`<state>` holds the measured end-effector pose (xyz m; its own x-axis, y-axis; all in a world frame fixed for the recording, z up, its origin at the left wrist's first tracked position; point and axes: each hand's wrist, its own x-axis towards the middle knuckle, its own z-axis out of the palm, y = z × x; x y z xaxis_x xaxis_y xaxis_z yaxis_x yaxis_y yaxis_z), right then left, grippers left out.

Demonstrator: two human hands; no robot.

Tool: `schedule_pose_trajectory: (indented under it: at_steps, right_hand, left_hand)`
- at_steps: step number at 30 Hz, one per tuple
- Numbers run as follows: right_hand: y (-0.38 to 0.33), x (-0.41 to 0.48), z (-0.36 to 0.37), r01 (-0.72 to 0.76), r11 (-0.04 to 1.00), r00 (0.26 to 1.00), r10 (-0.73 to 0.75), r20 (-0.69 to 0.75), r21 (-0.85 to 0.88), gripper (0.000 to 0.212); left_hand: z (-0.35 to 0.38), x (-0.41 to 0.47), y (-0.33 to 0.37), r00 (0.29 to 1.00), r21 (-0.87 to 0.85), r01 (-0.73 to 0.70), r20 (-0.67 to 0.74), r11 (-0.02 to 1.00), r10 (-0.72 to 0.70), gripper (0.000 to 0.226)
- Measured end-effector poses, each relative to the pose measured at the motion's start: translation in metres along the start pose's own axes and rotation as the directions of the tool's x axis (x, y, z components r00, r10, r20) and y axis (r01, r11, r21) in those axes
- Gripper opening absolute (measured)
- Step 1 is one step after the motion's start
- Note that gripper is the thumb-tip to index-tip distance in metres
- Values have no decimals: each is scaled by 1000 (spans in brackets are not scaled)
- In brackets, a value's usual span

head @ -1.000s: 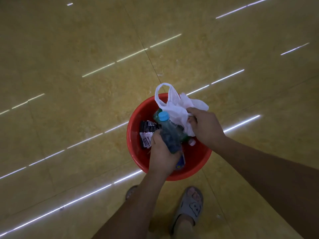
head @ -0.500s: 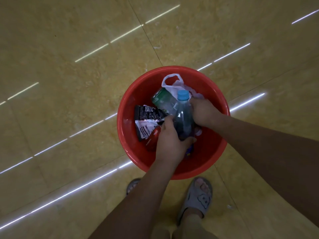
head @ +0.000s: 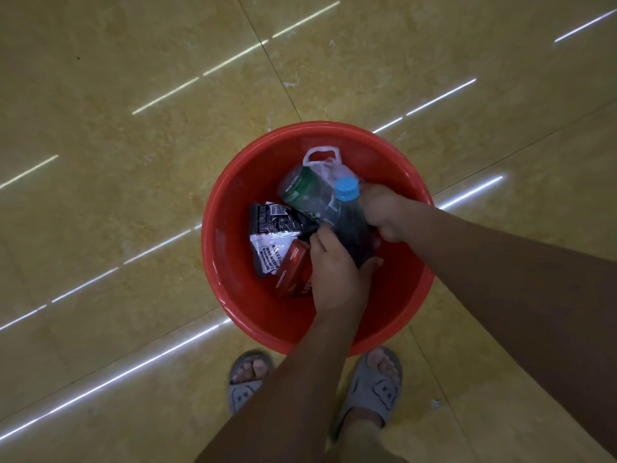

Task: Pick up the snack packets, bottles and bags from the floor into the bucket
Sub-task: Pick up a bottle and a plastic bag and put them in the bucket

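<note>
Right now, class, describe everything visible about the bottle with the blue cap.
The bottle with the blue cap is clear plastic, dark looking, its cap on. It tilts inside the red bucket, cap uppermost. The left hand grips its lower body and the right hand touches its side. A green-labelled bottle lies against it.

1 head view looks steeply down, close over the bucket [head: 233, 295].

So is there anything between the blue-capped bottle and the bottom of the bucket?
Yes. The blue-capped bottle, gripped by the left hand, is already inside the red bucket, but it sits over a green-labelled bottle and snack packets.
</note>
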<state>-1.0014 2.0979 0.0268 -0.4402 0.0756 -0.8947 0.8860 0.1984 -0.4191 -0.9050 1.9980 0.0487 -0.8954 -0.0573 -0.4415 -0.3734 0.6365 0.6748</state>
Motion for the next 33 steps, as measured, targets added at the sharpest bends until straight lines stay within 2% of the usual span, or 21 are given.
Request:
schedule_pose_trajectory:
  at_steps: [3,6,11,16,19,23,25,29,33]
  right_hand:
    - [1,-4,1,43,968,999,-44,2,247,26]
    - [4,-6,4,38,916,998,-17,-57,400,40]
    - [1,-24,-1,76,960,987,-33,-160,270,56]
    - [-7,-67,-10,183,982,952,-165,-259,48,59]
    - [-14,-97,-18,258,965,926,-233,-298,46,58]
    - [-22,-141,-38,251,967,921,-224,-320,48,49]
    - [-23,-163,-48,251,965,927,-216,-308,77,49]
    - [-26,-206,-68,251,967,934,-228,-275,49,42]
    - [-26,-263,-87,236,971,944,-240,-224,-47,39]
  left_hand:
    - [6,1,0,1000,21,1,3,1000,-1,84]
    - [9,5,1,1000,50,7,6,999,-7,84]
    - [3,7,9,997,98,58,46,994,-62,90]
    - [-27,1,29,991,192,48,117,980,-71,108]
    - [-50,-5,42,987,209,38,143,977,-69,90]
    - [-81,-17,60,991,262,-50,131,964,16,40]
    - [-99,-25,74,988,249,-95,141,964,61,23]
    - [-140,-46,108,972,227,-193,178,955,154,13]
    - [-183,-77,147,939,249,-261,289,933,186,11]
